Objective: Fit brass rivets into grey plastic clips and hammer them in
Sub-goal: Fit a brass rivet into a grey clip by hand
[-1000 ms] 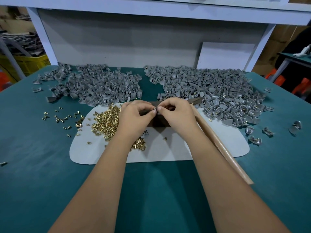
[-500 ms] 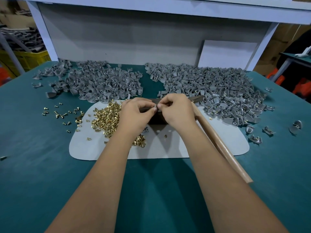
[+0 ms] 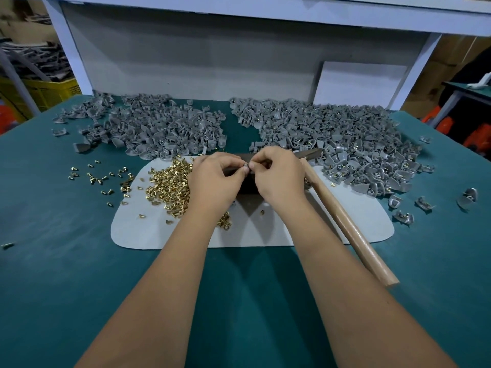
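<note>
A grey plastic clip [image 3: 246,165], seemingly taking its rivet, is pinched between the left hand [image 3: 216,179] and right hand [image 3: 279,176] above the dark block [image 3: 248,185]; next comes seating it and lifting the hammer [image 3: 348,224].

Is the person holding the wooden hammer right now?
No. The hammer lies on the table beside the right hand, while both hands pinch a small part between them; left hand.
</note>
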